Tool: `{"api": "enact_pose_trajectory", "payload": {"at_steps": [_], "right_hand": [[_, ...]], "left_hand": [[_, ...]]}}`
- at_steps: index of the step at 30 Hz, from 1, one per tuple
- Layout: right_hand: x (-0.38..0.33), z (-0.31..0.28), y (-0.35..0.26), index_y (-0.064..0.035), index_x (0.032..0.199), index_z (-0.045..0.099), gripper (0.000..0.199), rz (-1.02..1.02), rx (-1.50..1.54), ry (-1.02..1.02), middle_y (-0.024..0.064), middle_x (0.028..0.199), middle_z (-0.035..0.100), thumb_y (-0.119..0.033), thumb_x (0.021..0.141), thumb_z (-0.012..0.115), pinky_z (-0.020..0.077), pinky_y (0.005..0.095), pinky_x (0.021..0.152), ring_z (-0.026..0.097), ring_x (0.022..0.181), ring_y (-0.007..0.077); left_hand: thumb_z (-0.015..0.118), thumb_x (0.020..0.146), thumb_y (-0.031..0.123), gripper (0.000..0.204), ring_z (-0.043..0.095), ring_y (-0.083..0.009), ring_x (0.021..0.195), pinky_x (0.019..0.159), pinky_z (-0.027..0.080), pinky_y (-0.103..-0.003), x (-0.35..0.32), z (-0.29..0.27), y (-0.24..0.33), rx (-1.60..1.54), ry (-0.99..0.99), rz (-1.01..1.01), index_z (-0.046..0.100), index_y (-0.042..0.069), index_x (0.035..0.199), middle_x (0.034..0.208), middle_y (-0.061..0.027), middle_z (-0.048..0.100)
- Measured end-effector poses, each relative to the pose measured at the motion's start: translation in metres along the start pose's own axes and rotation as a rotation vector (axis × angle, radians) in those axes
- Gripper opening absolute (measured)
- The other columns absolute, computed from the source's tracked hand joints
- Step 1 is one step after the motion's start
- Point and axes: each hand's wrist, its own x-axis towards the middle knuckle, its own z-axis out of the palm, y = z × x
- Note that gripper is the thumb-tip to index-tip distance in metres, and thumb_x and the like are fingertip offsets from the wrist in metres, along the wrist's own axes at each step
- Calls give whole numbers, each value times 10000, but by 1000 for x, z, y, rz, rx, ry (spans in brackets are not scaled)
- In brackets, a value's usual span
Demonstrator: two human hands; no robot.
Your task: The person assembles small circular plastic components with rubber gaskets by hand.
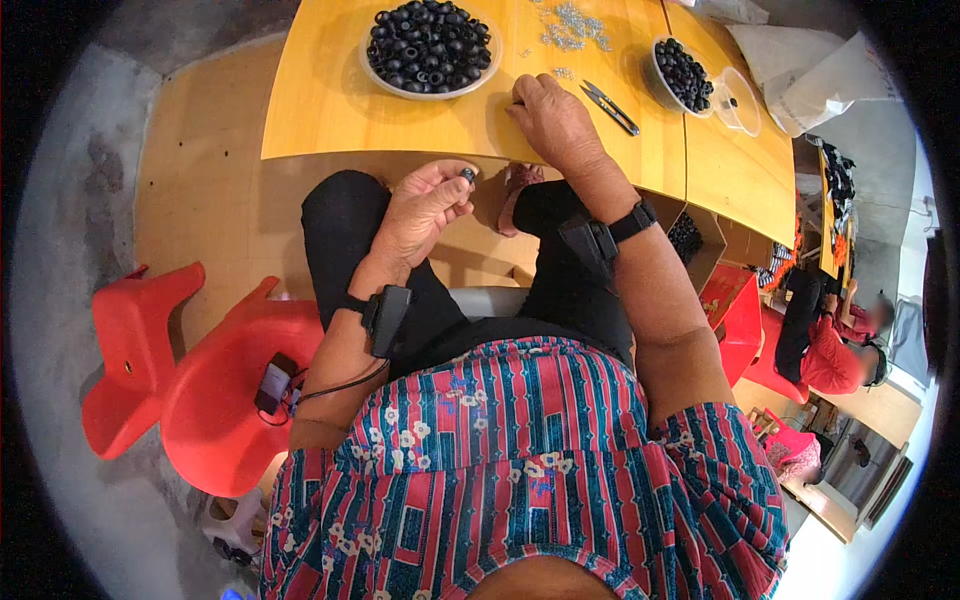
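Observation:
My left hand is off the table's front edge, above my lap. Between its thumb and fingers it pinches a small black rounded part, like those in the bowl. My right hand rests at the table's near edge with its fingers curled together; whatever they hold is hidden. Just beyond it lie a few small silvery pieces. Thread snips with dark handles lie to its right. To its left stands a clear round bowl heaped with black hollow parts.
A scatter of shiny small pieces covers the far part of the yellow table. At right are another tub of black parts and a clear lid. Red chairs stand at my left. Other people sit far right.

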Motion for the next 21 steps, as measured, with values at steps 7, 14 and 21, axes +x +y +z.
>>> {"api": "enact_pose_trajectory", "payload": {"at_steps": [7,14,21], "right_hand": [[-3,17,18,-38,919,605,154,-154,147,155,118,830,595,-138,843,516,475,351,639,571,736,271],[-35,-21,-38,37,1003,618,209,419,1370,-61,23,734,574,-113,879,542,437,197,588,527,612,99],[-52,-39,-67,16,999,626,187,389,1836,-202,39,690,591,-51,827,595,454,215,574,542,597,102]], "left_hand": [[628,835,131,203,544,-80,748,733,473,-241,-2,-3,-1,11,-26,8,584,43,1013,860,8,584],[647,815,117,216,554,-87,751,741,479,-244,-14,3,8,24,-68,83,599,31,1007,860,2,594],[670,795,126,245,560,-77,705,675,480,-216,-14,23,30,254,-29,187,601,18,1003,824,-14,610]]}}
